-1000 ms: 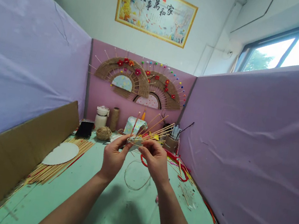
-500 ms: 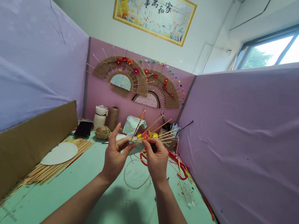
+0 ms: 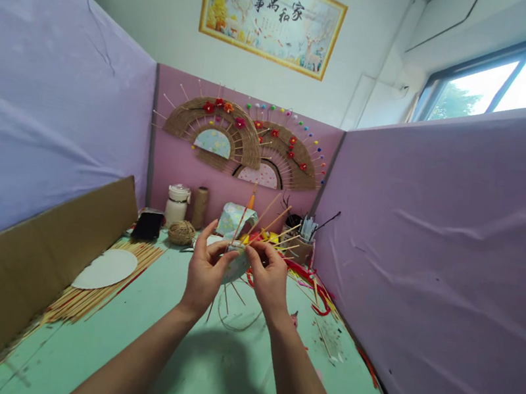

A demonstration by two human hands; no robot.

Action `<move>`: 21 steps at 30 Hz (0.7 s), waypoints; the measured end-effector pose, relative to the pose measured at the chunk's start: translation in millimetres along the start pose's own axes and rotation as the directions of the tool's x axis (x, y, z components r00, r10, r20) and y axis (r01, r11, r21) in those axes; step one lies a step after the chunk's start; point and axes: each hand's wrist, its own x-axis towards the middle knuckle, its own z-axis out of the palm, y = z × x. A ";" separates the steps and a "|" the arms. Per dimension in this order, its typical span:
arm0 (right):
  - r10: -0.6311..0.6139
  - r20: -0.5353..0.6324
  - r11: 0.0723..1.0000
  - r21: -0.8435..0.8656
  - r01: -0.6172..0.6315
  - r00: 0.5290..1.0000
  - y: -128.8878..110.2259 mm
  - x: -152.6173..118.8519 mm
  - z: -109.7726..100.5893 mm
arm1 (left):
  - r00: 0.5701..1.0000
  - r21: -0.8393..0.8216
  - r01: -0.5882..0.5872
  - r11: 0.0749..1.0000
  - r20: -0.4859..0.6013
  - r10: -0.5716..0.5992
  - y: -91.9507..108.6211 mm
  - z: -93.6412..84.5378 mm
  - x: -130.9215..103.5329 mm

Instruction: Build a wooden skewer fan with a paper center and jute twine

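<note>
Both hands hold a small pale, patterned disc [image 3: 234, 272] above the green table. Thin wooden sticks [image 3: 269, 223] fan out from it, up and to the right, and a few poke out below. My left hand [image 3: 205, 274] pinches the disc's left edge between thumb and fingers, with one finger raised. My right hand [image 3: 269, 281] has its thumb and fingertips on the disc's upper right edge, at the base of the sticks. The fingers cover part of the disc. A loop of thin cord [image 3: 236, 328] lies on the table beneath.
At left, a white oval [image 3: 106, 269] rests on many sticks [image 3: 76, 304] beside a cardboard strip [image 3: 31, 273]. Behind stand a twine ball [image 3: 181, 233], a white jar [image 3: 176, 204] and a brown spool [image 3: 199, 207]. Red strips [image 3: 321, 299] lie at right.
The disc has tilted, showing more of its patterned face, and more stick ends show below it. My right hand has shifted slightly left with the fanned sticks.
</note>
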 end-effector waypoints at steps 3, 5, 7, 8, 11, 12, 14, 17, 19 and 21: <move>0.029 0.027 0.999 0.041 -0.030 0.999 2.2 -0.9 -2.6 | 1.000 -0.016 -0.008 1.000 0.026 0.008 0.6 1.6 -1.3; 0.031 0.039 0.998 0.061 -0.033 0.999 2.9 -2.7 -4.9 | 0.999 -0.018 -0.018 1.000 0.043 0.019 -0.2 3.1 -3.3; 0.033 0.037 0.997 0.073 -0.036 0.999 3.8 -4.5 -6.9 | 0.998 -0.014 -0.025 1.000 0.061 0.026 -1.9 4.8 -5.7; 0.038 0.031 0.996 0.076 -0.041 0.999 4.2 -5.2 -7.7 | 0.997 -0.014 -0.025 1.000 0.072 0.026 -3.0 5.8 -7.0; 0.064 0.009 0.995 0.081 -0.064 0.998 4.2 -6.3 -8.8 | 0.996 -0.015 -0.019 1.000 0.089 0.020 -4.8 8.6 -10.5; 0.073 0.005 0.994 0.083 -0.073 0.997 3.5 -6.6 -8.9 | 0.996 -0.014 -0.018 1.000 0.086 0.019 -4.6 9.4 -11.4; 0.081 0.007 0.993 0.085 -0.082 0.997 1.2 -7.5 -8.4 | 0.997 -0.005 -0.033 0.999 0.065 0.034 -3.2 10.4 -12.8; 0.075 0.020 0.994 0.076 -0.077 0.997 -3.3 -11.2 -6.7 | 0.997 0.016 -0.070 0.997 0.014 0.070 -0.4 10.3 -14.1; 0.075 0.018 0.995 0.064 -0.076 0.997 -5.7 -14.6 -5.1 | 0.996 0.025 -0.086 0.996 -0.017 0.086 0.7 9.8 -14.7; 0.082 0.012 0.995 0.056 -0.082 0.997 -7.1 -17.3 -3.7 | 0.995 0.023 -0.096 0.995 -0.029 0.096 1.2 9.4 -15.4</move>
